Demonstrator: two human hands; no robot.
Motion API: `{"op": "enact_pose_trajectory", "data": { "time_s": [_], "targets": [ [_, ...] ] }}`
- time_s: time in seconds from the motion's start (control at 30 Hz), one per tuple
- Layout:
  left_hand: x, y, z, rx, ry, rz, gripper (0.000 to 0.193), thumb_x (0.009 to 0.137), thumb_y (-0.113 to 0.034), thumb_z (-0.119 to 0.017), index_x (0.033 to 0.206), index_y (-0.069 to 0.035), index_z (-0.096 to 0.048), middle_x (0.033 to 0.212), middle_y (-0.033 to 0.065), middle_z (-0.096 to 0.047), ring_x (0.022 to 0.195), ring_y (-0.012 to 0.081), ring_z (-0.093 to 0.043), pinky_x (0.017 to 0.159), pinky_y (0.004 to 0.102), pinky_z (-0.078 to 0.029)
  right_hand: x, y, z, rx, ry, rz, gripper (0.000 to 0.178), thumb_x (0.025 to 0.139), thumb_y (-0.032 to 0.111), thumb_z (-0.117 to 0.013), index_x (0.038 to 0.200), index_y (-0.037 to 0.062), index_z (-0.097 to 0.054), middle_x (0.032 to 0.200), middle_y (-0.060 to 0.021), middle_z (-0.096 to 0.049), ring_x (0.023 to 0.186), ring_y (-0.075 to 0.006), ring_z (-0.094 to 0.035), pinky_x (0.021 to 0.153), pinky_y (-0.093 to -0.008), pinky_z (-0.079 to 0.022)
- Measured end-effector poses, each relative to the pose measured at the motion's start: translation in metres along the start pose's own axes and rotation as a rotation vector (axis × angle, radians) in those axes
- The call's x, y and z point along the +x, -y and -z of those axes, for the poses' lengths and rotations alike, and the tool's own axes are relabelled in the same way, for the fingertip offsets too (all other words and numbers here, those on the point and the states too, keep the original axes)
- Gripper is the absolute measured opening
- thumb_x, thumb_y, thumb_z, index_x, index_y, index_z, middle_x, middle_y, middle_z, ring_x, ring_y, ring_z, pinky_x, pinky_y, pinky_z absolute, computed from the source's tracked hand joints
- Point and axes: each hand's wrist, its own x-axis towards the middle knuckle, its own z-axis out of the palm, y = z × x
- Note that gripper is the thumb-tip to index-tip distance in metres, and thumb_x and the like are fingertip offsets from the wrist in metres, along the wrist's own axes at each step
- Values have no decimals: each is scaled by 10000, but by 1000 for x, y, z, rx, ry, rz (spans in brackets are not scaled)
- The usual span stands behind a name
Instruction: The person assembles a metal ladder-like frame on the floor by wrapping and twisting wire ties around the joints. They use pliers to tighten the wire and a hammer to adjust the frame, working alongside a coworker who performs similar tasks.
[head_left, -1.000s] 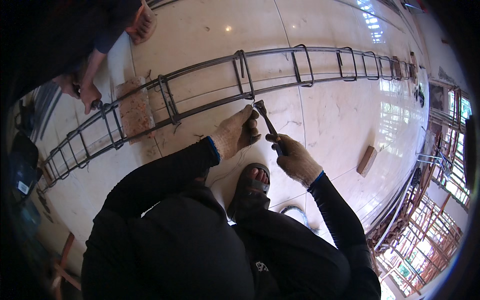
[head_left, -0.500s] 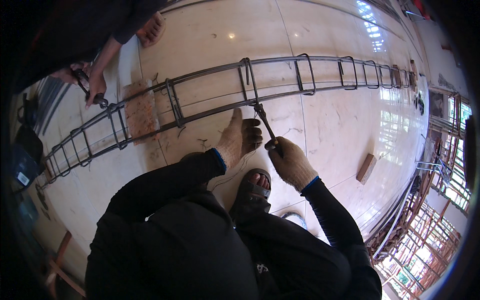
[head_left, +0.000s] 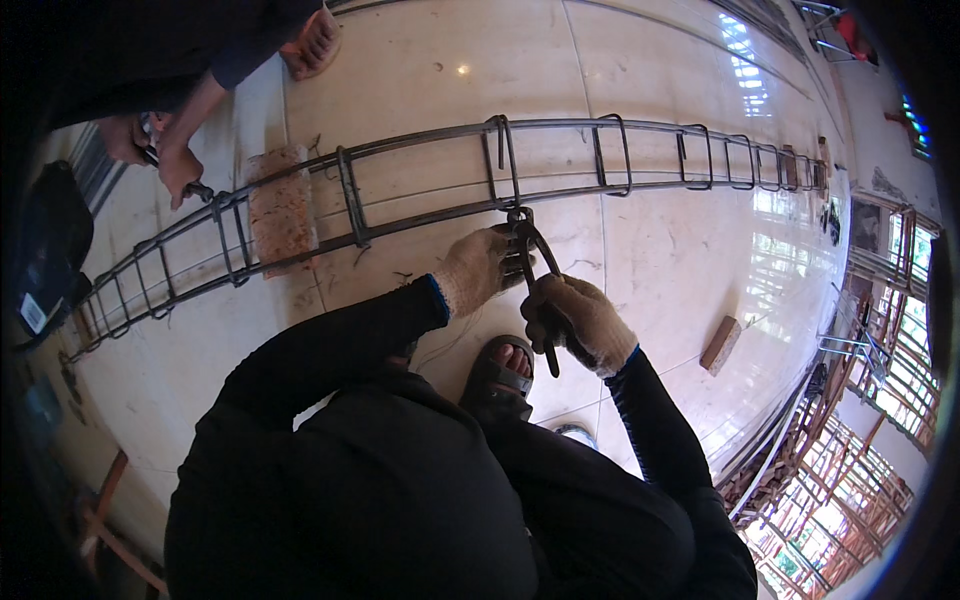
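Slanting leftward, pincers gripped in right fingers, head at rebar cage, left fingers' grip unclear

No writing can be read from where I stand. One small white label, four-sided and set at a slant, sits on the lower part of a dark, glossy object at the far left, near the floor. It bears faint darker marks, too small and blurred to make out.

a brown block lies on the tiled floor.
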Motion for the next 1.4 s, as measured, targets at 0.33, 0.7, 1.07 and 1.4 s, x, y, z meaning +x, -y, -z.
{"op": "enact_pose_trajectory", "data": {
  "time_s": [0.33,0.7,1.07,1.4],
  "targets": [
    [6,17,7,129,-33,36,285,1105,-260,-447,1149,-54,-639,1006,85,-711,898,218,-696,922,388,-585,4,-13,9,-298,-80,50,339,986,94,-642,1305,-11,-688,1137,-158,-752,1009,-214,-706,896,-324,-563],
    [13,22,15,237,29,8,290,1115,-277,-477,1135,-43,-646,1001,75,-715,949,194,-694,899,356,-585,4,-5,3,-552,-77,31,299,1049,89,-598,1314,-44,-634,1210,-165,-722,1066,-219,-731,936,-365,-616],
    [5,16,10,33,103,12,350,1117,-288,-505,1315,-16,-601,1203,135,-677,1153,268,-655,1041,434,-552,3,-15,-24,-622,-239,84,295,1110,243,-542,1143,-37,-629,976,-126,-731,860,-186,-724,761,-339,-606],
    [26,8,-8,-78,509,93,472,1120,-516,-466,1153,-80,-643,1095,96,-685,1066,260,-659,1036,464,-521,11,-17,19,336,248,18,445,1106,499,-524,981,72,-536,917,-154,-644,726,-258,-687,649,-372,-608]
  ]
}}
